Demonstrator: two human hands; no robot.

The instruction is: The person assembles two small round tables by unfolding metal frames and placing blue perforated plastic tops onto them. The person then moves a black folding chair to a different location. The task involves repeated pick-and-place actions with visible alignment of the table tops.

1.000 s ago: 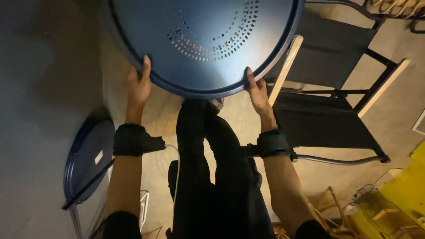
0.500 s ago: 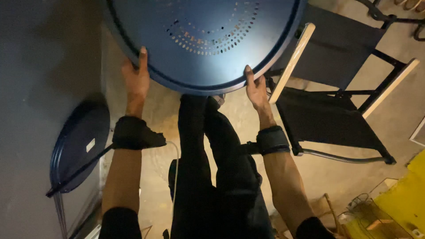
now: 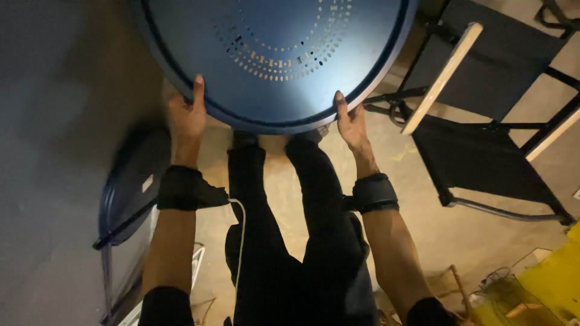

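Observation:
A large round blue metal tabletop [image 3: 284,54] with a ring of small perforations fills the top of the head view. My left hand [image 3: 186,118] grips its near rim on the left, thumb on top. My right hand [image 3: 351,124] grips the near rim on the right. Both wrists wear black bands. My legs in dark trousers stand below the rim, between my arms.
A second blue round piece [image 3: 130,193] with a dark frame leans against the grey wall [image 3: 54,151] at left. A black fabric folding chair [image 3: 483,139] with pale wooden armrests stands at right. Yellow items [image 3: 544,290] lie at the bottom right on the brown floor.
The tabletop has shifted slightly up and left in view while both hands keep their grip on the rim. The leaning blue piece at left sits lower in the view.

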